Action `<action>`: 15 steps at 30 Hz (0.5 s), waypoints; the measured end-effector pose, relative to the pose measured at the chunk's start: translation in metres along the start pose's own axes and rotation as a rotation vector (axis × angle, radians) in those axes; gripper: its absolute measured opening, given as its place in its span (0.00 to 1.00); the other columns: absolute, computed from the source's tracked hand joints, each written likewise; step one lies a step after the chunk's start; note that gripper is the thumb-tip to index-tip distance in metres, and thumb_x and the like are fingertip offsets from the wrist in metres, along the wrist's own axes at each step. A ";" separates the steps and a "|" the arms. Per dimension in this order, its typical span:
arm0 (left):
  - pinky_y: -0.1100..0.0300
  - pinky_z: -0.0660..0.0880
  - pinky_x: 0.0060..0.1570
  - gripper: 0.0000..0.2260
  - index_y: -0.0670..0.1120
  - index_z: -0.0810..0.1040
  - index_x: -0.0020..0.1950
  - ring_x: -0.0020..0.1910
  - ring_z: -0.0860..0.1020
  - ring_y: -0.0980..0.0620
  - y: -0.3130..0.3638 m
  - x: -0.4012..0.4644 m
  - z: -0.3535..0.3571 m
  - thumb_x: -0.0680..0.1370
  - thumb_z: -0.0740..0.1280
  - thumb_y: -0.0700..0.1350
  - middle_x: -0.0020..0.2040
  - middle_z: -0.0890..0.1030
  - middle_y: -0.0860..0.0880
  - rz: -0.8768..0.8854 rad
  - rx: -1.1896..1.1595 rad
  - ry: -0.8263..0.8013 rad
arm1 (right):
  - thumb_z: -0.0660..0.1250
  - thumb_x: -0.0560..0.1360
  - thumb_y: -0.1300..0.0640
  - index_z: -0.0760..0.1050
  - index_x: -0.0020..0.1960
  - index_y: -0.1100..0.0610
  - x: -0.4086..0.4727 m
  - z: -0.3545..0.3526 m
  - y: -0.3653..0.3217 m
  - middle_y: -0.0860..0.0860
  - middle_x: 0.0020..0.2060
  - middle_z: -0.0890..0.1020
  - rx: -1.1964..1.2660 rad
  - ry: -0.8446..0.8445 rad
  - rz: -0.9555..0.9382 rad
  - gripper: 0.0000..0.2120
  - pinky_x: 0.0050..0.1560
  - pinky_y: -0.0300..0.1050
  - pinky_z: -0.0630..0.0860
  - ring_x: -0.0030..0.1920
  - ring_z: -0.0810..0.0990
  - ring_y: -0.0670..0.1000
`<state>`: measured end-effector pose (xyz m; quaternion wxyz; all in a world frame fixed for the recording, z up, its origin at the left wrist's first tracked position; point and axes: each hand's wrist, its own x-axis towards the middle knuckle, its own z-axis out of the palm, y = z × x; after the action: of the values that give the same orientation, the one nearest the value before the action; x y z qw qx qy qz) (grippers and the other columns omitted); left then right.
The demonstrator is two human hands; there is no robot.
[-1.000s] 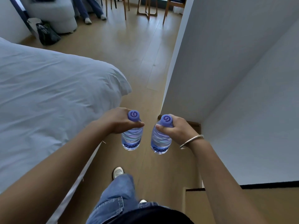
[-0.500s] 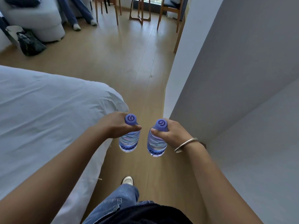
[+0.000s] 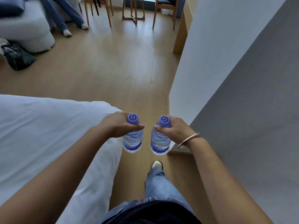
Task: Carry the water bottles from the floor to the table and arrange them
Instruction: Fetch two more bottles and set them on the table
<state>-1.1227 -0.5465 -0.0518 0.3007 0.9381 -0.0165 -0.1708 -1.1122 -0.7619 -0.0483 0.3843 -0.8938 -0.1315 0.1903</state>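
Nearest: jeans leg (image 3: pixel 161 186) and shoe (image 3: pixel 157 164) stepped fwd on the wood floor (image 3: pixel 113 70), so judged mid-carry, walking. L hand (image 3: pixel 116 125) gripped L bottle (image 3: pixel 133 139) round the neck just under its purple cap (image 3: pixel 132 118), fingers curled, thumb across the front; R hand (image 3: pixel 174 130) held R bottle (image 3: pixel 160 143) the same way, bracelet (image 3: pixel 189 140) on that wrist. Both bottles hung upright, near each other but apart, well off the floor. Neck grip prob. chosen because one hand per bottle lets 2 go per trip, and hanging weight keeps them plumb w/o squeezing the thin body. Held in front, between bed (image 3: pixel 40 135) on the L and white wall (image 3: pixel 226 78) on the R: narrow gap, so arms kept close in. Farther: open floor, dark bag (image 3: pixel 17 57) far L, chairs (image 3: pixel 98 10) and wooden legs at the far end, likely the table area, top not visible. Nothing placed yet; arranging not started.
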 end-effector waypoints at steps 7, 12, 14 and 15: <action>0.54 0.76 0.44 0.16 0.51 0.80 0.46 0.44 0.79 0.50 -0.011 0.107 -0.041 0.70 0.67 0.62 0.43 0.83 0.50 -0.004 0.012 -0.044 | 0.66 0.73 0.46 0.74 0.44 0.57 0.110 -0.033 0.013 0.53 0.38 0.79 -0.036 0.035 -0.002 0.13 0.46 0.51 0.75 0.43 0.78 0.56; 0.54 0.77 0.46 0.14 0.53 0.80 0.43 0.44 0.80 0.51 -0.004 0.198 -0.084 0.69 0.68 0.62 0.42 0.83 0.53 0.006 0.026 -0.064 | 0.66 0.73 0.44 0.75 0.48 0.55 0.200 -0.067 0.020 0.51 0.40 0.78 -0.121 0.078 0.014 0.14 0.44 0.45 0.73 0.43 0.76 0.53; 0.56 0.76 0.44 0.13 0.54 0.80 0.42 0.42 0.79 0.52 0.000 0.233 -0.102 0.69 0.68 0.62 0.41 0.82 0.55 0.002 0.036 -0.066 | 0.65 0.73 0.43 0.75 0.49 0.54 0.231 -0.084 0.022 0.50 0.41 0.78 -0.134 0.102 0.030 0.15 0.44 0.44 0.73 0.43 0.76 0.53; 0.56 0.76 0.43 0.13 0.55 0.80 0.42 0.42 0.79 0.53 0.002 0.249 -0.110 0.68 0.68 0.63 0.41 0.82 0.55 -0.001 0.037 -0.067 | 0.65 0.73 0.43 0.75 0.49 0.54 0.245 -0.093 0.023 0.50 0.41 0.78 -0.135 0.114 0.041 0.15 0.45 0.45 0.73 0.44 0.76 0.53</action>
<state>-0.8519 -0.5201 -0.0443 0.2824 0.9373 -0.0294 -0.2020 -0.8507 -0.7432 -0.0656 0.3260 -0.9295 -0.1038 0.1374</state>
